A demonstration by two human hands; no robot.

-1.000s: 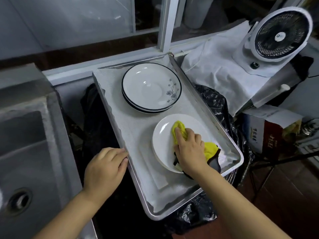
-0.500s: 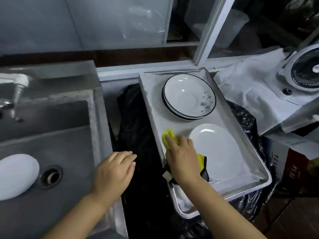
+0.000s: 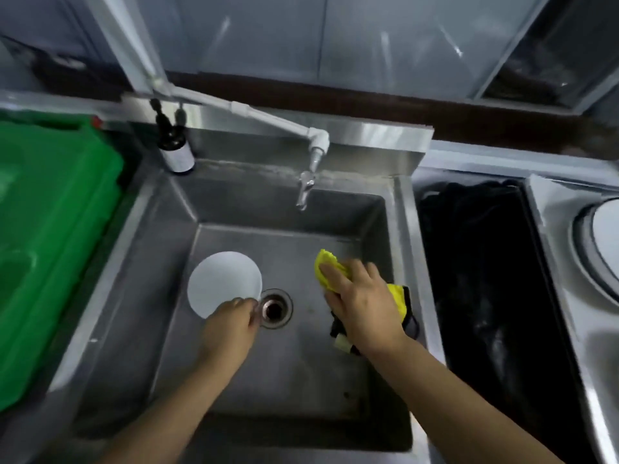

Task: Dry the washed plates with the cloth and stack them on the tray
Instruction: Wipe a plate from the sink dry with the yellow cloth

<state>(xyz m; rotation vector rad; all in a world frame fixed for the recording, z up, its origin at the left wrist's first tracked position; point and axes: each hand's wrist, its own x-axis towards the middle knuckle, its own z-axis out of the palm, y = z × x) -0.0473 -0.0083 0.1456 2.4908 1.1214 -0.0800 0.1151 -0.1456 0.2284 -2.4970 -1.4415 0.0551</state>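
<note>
- Head view: the left hand (image 3: pixel 231 324) reaches into the sink (image 3: pixel 400 209), fingers curling at the near rim of a white plate (image 3: pixel 223 283) lying left of the drain (image 3: pixel 275 308), likely to lift it for drying; whether it grips yet, I cannot tell.
- The right hand (image 3: pixel 363 301) clutches the yellow cloth (image 3: pixel 330 266), kept ready.
- The tray (image 3: pixel 566 259) with stacked plates (image 3: pixel 601 242) sits far right.
- No writing is readable.
</note>
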